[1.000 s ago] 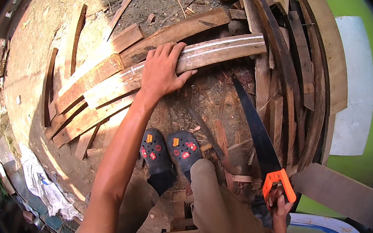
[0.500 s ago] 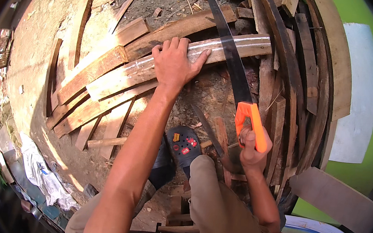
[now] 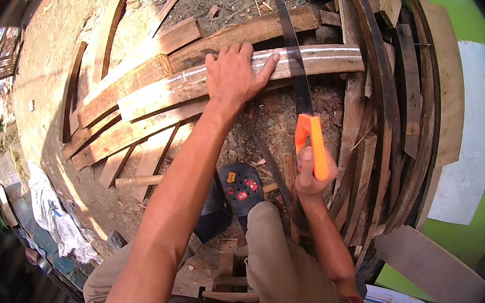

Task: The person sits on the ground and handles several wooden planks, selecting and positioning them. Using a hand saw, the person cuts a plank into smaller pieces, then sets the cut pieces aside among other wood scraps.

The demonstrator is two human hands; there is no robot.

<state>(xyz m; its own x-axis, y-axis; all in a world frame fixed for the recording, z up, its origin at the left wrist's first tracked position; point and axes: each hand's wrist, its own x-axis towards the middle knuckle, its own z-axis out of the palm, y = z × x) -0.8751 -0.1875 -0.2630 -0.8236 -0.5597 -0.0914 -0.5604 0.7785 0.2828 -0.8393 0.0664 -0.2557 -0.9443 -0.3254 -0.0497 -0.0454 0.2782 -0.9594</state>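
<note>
A pale wooden plank (image 3: 334, 62) with white lines along its top lies across other timber in front of me. My left hand (image 3: 232, 78) presses down on its middle, fingers curled over the far edge and thumb spread to the right. In my right hand (image 3: 312, 179) is the orange handle of a handsaw (image 3: 318, 140), fingers wrapped around it. Its long dark blade crosses the plank to the right of my left hand, pointing away from me. Whether the teeth have cut into the wood, I cannot tell.
Long boards (image 3: 406, 86) are stacked along the right, beside a green wall (image 3: 451, 244). A dark curved blade (image 3: 268, 157) lies on the ground near my clog (image 3: 240, 188). Loose wood strips (image 3: 110, 31) lie at the far left, and a white cloth (image 3: 55, 214) nearer me.
My right hand has pushed the handsaw away from me and slightly left, so its handle is closer to the plank. My left hand stays on the plank; the view has shifted a little.
</note>
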